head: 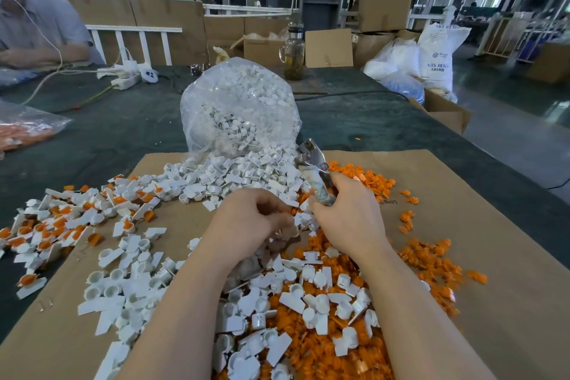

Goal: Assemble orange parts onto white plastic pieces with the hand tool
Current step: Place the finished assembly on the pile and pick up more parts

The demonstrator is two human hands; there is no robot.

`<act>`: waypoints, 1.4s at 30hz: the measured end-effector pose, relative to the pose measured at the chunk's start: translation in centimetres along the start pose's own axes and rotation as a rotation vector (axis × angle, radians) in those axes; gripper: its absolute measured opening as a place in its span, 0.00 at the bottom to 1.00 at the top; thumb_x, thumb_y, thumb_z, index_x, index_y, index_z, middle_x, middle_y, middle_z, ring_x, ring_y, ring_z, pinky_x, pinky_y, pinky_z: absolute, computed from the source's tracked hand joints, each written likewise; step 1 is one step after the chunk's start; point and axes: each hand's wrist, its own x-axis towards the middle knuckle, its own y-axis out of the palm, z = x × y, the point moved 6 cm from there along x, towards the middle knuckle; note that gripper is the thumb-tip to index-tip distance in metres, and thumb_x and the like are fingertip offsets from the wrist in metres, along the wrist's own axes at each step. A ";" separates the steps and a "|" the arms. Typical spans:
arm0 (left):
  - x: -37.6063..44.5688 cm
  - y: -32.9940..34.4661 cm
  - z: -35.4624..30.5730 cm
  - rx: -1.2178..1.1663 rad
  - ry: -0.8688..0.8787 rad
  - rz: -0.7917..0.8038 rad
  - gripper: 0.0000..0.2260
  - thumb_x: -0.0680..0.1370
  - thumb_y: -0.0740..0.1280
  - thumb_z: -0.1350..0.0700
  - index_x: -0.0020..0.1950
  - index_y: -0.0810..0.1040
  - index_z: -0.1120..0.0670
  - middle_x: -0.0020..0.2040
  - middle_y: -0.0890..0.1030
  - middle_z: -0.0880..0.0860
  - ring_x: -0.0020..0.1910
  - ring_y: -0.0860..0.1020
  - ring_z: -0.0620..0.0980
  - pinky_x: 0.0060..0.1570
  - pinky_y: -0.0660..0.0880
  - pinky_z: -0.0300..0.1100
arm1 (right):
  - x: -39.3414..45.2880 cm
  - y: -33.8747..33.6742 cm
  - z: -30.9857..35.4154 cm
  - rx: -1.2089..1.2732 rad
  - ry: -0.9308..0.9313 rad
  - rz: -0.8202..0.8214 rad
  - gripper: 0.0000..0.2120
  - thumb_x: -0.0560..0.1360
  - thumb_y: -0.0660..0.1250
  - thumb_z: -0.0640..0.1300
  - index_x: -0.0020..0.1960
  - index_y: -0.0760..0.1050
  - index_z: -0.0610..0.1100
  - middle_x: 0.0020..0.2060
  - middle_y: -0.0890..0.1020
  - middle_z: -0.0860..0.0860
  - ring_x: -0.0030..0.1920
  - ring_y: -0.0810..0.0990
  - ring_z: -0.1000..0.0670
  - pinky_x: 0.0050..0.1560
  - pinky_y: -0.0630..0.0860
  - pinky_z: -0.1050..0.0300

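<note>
Plainly, head view only:
Right hand: the right hand is curled round the handle of the hand tool, gripping it near the middle of the cardboard sheet.
Hand tool: its long axis runs from the palm up and away toward the far left; the metal head points at the clear bag and stands above the fist, tilted, over the edge of the white pile.
Left hand: the left hand has its fingers bent inward, pinching something small at the fingertips, just beside the right hand; a white piece sits between the two hands, though whether the fingers touch it I cannot tell.
White plastic pieces: the white plastic pieces spill from the mouth of the clear bag onto the cardboard and lie scattered under both forearms.
Orange parts: the orange parts are heaped to the right and beneath the wrists, mixed with white.
Assembled pieces: the assembled pieces, white with orange set in, lie at the left edge.
Beyond: a glass jar stands on the dark table.
</note>
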 end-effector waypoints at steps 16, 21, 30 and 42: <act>-0.4 -0.5 -0.4 -0.347 -0.076 -0.102 0.09 0.77 0.71 0.48 0.37 0.85 0.46 0.33 0.85 0.48 0.30 0.81 0.39 0.28 0.71 0.25 | -0.5 0.2 2.1 0.313 -0.154 0.124 0.11 0.74 0.72 0.48 0.53 0.79 0.45 0.42 0.81 0.54 0.42 0.79 0.55 0.44 0.78 0.49; -0.1 -0.4 -0.6 -0.238 -0.064 -0.088 0.10 0.79 0.67 0.45 0.41 0.84 0.46 0.34 0.85 0.44 0.32 0.81 0.37 0.33 0.72 0.33 | -0.5 0.2 1.8 0.304 -0.145 0.095 0.09 0.74 0.72 0.49 0.52 0.79 0.48 0.41 0.81 0.56 0.41 0.79 0.56 0.42 0.79 0.52; 0.2 1.5 -0.4 0.437 0.105 -0.017 0.09 0.75 0.72 0.53 0.55 0.82 0.47 0.46 0.68 0.44 0.43 0.74 0.45 0.38 0.67 0.36 | -0.1 0.3 1.1 0.174 -0.095 0.043 0.07 0.74 0.71 0.51 0.46 0.72 0.55 0.36 0.77 0.60 0.38 0.75 0.59 0.36 0.69 0.62; 0.1 1.0 -0.8 0.374 0.126 -0.130 0.11 0.76 0.70 0.54 0.38 0.71 0.47 0.39 0.75 0.44 0.39 0.75 0.46 0.31 0.64 0.31 | 0.0 0.2 0.9 0.171 -0.069 0.034 0.08 0.74 0.71 0.51 0.48 0.72 0.53 0.36 0.76 0.60 0.38 0.75 0.59 0.35 0.66 0.65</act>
